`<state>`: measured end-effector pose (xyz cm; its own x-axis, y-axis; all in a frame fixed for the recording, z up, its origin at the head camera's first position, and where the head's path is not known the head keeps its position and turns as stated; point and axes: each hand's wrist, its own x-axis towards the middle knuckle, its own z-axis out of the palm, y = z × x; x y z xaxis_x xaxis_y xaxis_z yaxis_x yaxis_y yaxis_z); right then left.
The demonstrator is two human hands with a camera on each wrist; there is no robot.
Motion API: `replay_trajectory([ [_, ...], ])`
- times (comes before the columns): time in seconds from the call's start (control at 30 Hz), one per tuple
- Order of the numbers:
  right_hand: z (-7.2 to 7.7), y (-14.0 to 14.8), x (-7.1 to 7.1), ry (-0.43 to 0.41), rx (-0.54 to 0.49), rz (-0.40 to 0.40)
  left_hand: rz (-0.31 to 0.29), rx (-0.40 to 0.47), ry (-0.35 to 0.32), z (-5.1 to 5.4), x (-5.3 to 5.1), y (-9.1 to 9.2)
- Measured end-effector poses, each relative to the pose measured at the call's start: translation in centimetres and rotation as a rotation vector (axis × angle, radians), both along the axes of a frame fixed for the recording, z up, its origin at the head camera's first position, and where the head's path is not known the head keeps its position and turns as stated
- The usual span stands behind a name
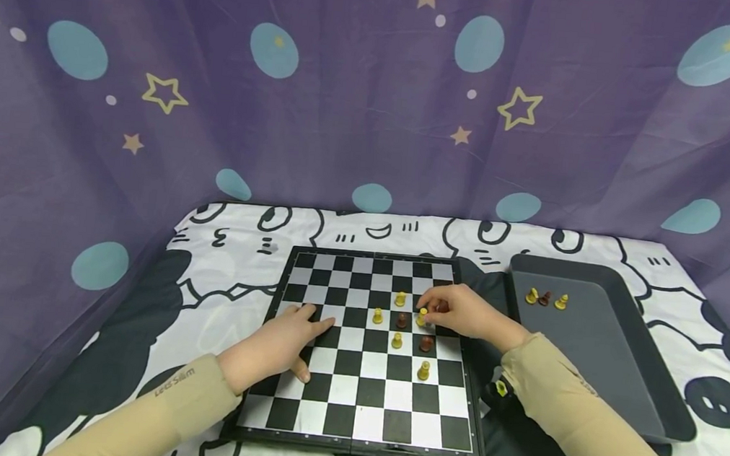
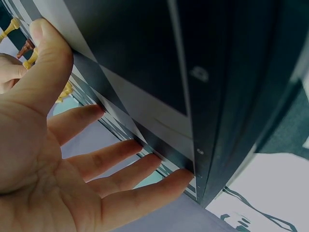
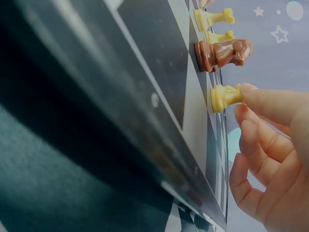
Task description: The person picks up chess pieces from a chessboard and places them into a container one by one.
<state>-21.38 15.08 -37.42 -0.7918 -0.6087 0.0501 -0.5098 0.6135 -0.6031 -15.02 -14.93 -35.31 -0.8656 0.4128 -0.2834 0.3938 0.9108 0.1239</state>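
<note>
My right hand (image 1: 462, 310) pinches a yellow chess piece (image 3: 226, 98) by its top between thumb and fingers. The piece's base stands on or just at the chessboard (image 1: 368, 425), right of the middle; fingertips hide its top. Beside it are a brown knight (image 3: 223, 55) and another brown piece (image 1: 402, 321). Around these stand several yellow pieces, among them one nearer the front (image 1: 424, 370). On the board's left side, my left hand (image 1: 280, 340) rests with fingers spread, and holds nothing.
A dark grey tray (image 1: 593, 371) lies right of the board, with two yellow pieces and a brown piece (image 1: 544, 299) near its far left corner. Black-and-white printed cloth (image 1: 230, 274) covers the table. A purple curtain (image 1: 362, 112) hangs behind it.
</note>
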Motion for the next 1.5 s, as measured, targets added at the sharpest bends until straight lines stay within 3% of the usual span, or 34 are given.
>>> replay_trajectory([
  [0.97,-0.1,-0.5,0.1,0.028,-0.043,0.045,-0.001,-0.014,-0.013,0.1,-0.1,0.1],
  [1.5,0.8,-0.5,0.2,0.036,-0.061,0.025,-0.006,0.003,-0.007,0.2,0.1,0.0],
])
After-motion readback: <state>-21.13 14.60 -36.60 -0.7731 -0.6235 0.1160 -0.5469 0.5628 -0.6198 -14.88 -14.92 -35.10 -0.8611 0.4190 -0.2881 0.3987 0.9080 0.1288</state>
